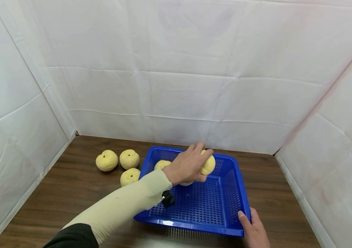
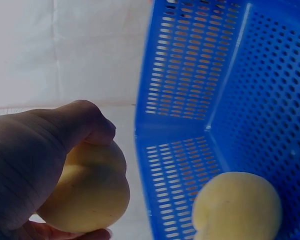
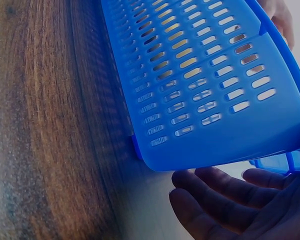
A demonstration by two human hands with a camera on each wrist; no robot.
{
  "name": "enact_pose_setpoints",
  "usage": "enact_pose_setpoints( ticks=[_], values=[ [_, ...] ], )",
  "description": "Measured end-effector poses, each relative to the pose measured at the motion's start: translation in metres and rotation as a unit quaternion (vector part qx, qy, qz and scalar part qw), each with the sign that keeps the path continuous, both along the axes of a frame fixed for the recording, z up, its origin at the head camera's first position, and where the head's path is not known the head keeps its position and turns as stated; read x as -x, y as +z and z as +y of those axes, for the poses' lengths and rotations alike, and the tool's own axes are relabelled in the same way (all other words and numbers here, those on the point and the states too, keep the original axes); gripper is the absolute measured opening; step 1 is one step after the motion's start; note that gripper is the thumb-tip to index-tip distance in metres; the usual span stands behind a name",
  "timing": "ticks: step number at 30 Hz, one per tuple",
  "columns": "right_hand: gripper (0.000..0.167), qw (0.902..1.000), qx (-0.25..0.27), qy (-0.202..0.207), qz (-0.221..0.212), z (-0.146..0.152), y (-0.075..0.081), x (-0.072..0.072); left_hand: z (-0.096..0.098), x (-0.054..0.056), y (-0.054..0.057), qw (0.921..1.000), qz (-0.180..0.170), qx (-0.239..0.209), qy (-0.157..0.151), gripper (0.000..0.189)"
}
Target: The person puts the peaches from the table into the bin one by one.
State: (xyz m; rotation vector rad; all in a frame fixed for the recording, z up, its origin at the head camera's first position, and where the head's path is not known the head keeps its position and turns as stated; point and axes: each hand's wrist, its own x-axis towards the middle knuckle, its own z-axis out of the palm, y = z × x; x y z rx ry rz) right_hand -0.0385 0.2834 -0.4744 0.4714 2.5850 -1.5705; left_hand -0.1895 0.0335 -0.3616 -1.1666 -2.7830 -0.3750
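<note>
On the worktop (image 1: 70,193) sits a blue basket (image 1: 206,205), its near right corner gripped by the right hand (image 1: 254,230), thumb on the rim. The left hand (image 1: 186,166) curls round a yellow fruit (image 1: 209,165) above the far side; filling looks partway, with two fruits (image 1: 162,164) visible inside and three loose fruits (image 1: 106,160) outside, leftward.

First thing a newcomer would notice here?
Probably the bright blue basket in the middle of the brown table. Next, the left hand over it, gripping a yellow fruit, with the right hand at its near right corner. Then three similar fruits left of the basket.
</note>
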Motion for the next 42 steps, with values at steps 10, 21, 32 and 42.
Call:
enact_pose_setpoints(
  ticks=[10,21,32,42],
  values=[
    [0.050,0.9999,0.009,-0.003,0.004,0.003,0.000,-0.002,0.008,0.010,-0.016,0.9983,-0.028,0.047,-0.019,0.068],
    [0.050,0.9998,0.016,-0.009,0.001,0.001,0.001,-0.004,0.019,0.017,-0.025,0.9943,-0.003,0.098,-0.042,0.067],
    [0.049,0.9998,0.019,-0.008,0.001,-0.001,0.002,-0.004,0.031,0.028,-0.038,0.9942,-0.003,0.093,-0.053,0.068],
    [0.052,0.9998,0.021,-0.007,-0.002,-0.001,0.003,-0.004,0.039,0.034,-0.044,0.9917,-0.026,0.119,-0.040,0.071]
  ],
)
